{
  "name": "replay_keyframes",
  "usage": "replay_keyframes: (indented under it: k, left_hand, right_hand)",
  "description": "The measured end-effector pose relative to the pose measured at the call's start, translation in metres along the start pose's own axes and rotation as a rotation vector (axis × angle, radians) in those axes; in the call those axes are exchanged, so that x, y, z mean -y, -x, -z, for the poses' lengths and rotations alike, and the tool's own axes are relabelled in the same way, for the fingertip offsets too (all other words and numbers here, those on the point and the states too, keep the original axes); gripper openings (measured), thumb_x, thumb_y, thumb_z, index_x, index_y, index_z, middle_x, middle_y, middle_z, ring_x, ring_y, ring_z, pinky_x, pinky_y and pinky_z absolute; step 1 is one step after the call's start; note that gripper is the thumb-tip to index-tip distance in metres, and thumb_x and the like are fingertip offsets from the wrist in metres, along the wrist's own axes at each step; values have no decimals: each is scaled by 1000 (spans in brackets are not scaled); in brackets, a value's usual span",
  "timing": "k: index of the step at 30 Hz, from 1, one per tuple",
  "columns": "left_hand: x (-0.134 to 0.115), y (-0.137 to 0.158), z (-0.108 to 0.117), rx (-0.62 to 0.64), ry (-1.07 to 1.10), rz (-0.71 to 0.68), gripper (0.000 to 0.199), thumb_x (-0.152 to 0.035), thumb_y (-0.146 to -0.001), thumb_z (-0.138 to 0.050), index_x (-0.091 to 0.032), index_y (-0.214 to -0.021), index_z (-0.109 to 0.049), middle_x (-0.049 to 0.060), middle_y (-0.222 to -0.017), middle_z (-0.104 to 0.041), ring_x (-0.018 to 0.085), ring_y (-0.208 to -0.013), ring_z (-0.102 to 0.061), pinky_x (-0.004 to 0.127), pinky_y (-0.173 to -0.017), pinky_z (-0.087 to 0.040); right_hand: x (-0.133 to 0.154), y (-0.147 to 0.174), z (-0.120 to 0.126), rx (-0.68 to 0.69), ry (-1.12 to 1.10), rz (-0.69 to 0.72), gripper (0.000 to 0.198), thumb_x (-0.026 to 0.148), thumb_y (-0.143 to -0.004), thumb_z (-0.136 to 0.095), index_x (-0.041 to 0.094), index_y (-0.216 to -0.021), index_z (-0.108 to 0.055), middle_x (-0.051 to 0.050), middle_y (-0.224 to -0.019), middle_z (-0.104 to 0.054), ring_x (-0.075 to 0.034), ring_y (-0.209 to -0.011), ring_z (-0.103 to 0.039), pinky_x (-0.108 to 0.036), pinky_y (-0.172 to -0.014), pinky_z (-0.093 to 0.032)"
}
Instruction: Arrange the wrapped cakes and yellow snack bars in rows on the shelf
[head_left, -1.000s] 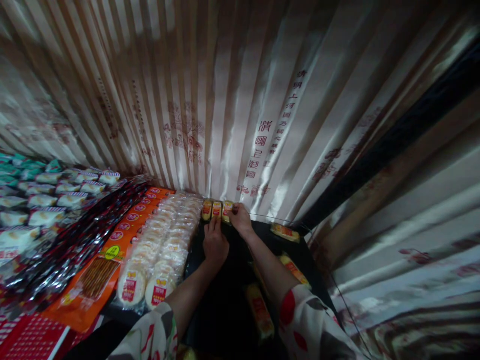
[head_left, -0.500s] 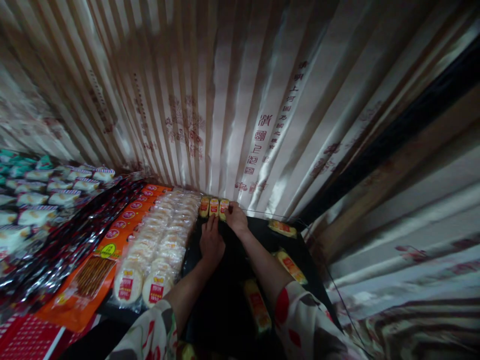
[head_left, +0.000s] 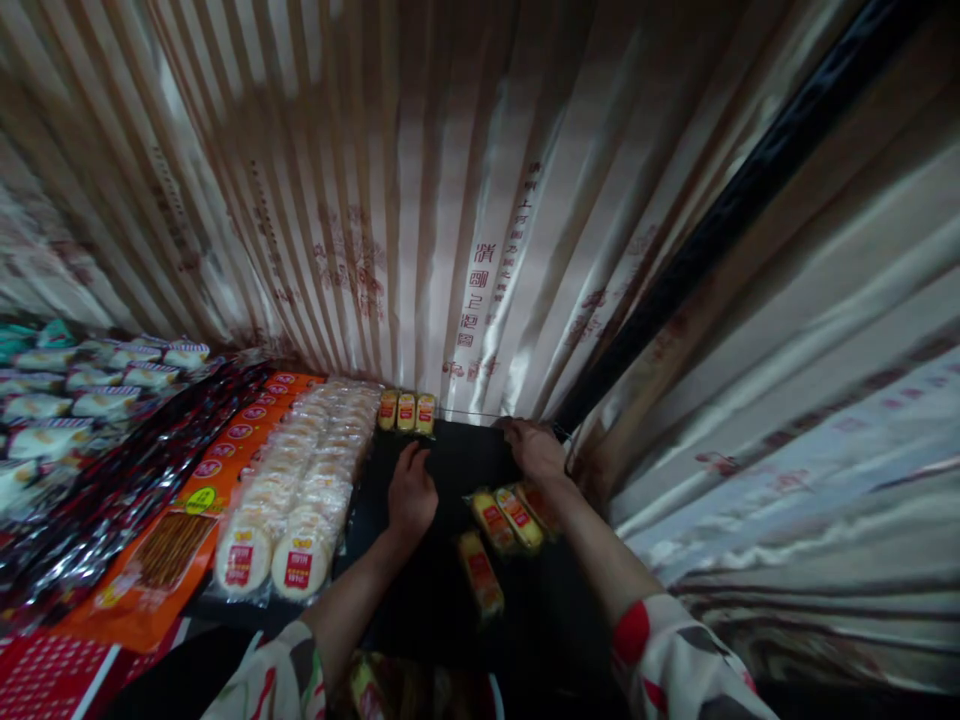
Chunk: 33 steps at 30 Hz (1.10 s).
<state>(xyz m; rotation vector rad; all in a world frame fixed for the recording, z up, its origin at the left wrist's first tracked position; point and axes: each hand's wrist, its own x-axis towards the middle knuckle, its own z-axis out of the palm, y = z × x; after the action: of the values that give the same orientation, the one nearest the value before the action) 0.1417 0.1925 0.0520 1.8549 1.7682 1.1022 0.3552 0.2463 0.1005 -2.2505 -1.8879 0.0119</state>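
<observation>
My left hand point(head_left: 414, 492) hovers over the black tabletop point(head_left: 450, 455), fingers loosely bent and apart, with nothing in them. Just beyond its fingertips, three small wrapped cakes point(head_left: 406, 411) stand side by side against the curtain. My right hand point(head_left: 536, 450) is at the far right corner of the tabletop, its fingers curled downward; whatever lies under them is hidden. Nearer to me, several wrapped yellow cakes point(head_left: 519, 516) with red labels lie slanted side by side, one partly behind my right forearm. Another wrapped cake point(head_left: 480, 574) lies apart in front of them.
Left of the tabletop run rows of clear-wrapped round biscuits point(head_left: 300, 560), orange stick-snack packs point(head_left: 172, 540), dark shiny packets point(head_left: 97, 510) and white wrapped rolls point(head_left: 105, 400). A pleated curtain point(head_left: 420, 250) rises behind, with a dark slanting pole point(head_left: 675, 290). More wrapped cakes point(head_left: 367, 690) show at the bottom edge.
Both hands have left the three cakes by the curtain. My right hand has moved right to the far corner, where a wrapped cake lay; my left has drawn back slightly. The view has shifted right.
</observation>
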Motion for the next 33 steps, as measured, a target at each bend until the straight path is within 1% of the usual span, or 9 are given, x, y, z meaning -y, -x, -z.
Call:
replay_keyframes:
  k: [4,8,13,18,20,22,26,30,33]
  left_hand:
    - [-12,6,0,83,32,49,39,-3,-76,-40,-13,-109,-58,11,-130,-48,18,-116,-51,30,-101,-41]
    - [-20,9,3,126,35,90,40,-2,-75,-41,-14,-109,-58,11,-133,-45,19,-115,-52,29,-100,-41]
    - [-19,12,7,119,55,101,38,-3,-75,-42,-16,-105,-61,10,-133,-45,20,-111,-55,31,-97,-44]
    - [-21,11,14,84,127,91,36,-1,-73,-43,-16,-100,-62,11,-130,-48,19,-109,-56,30,-96,-45]
    - [-21,11,17,63,158,106,35,0,-73,-43,-17,-97,-63,10,-126,-52,18,-108,-56,30,-96,-45]
    - [-21,9,19,37,187,143,34,1,-73,-43,-17,-93,-63,8,-120,-55,17,-106,-57,30,-96,-44]
    - [-17,5,20,-61,248,205,32,0,-73,-42,-16,-92,-62,8,-109,-60,16,-103,-57,30,-96,-44]
    - [-11,-1,24,-169,305,230,32,-7,-79,-40,-14,-105,-57,9,-111,-59,16,-108,-54,32,-98,-42]
    - [-4,-6,26,-220,328,244,33,-14,-84,-37,-15,-113,-53,10,-120,-56,16,-114,-51,32,-102,-39]
  right_hand:
    - [-29,-5,3,124,21,24,33,26,-87,-43,30,-116,-60,-8,-107,-66,-24,-98,-60,-33,-78,-44]
    - [-29,-7,7,177,2,61,37,30,-86,-47,27,-121,-56,-8,-110,-65,-23,-97,-62,-31,-78,-45]
    - [-18,-4,11,147,-34,82,33,33,-83,-50,28,-114,-60,-9,-112,-64,-23,-99,-61,-31,-79,-44]
    - [-5,-1,17,197,-19,65,24,39,-80,-52,23,-94,-63,-8,-85,-69,-23,-80,-65,-29,-64,-42]
    - [5,1,19,176,-22,98,16,35,-76,-58,23,-85,-62,-5,-81,-68,-22,-79,-64,-28,-63,-41]
    - [21,2,18,188,-128,136,11,30,-71,-63,23,-78,-60,-1,-76,-67,-19,-75,-63,-26,-63,-41]
    - [68,6,5,271,-587,147,10,26,-69,-62,21,-74,-55,3,-70,-66,-15,-68,-63,-24,-61,-45]
    - [117,9,-23,190,-925,150,15,29,-70,-60,20,-81,-54,0,-80,-68,-18,-77,-65,-28,-68,-50]
    - [146,8,-44,104,-952,53,22,28,-72,-58,19,-91,-54,-3,-87,-68,-18,-81,-65,-30,-73,-51]
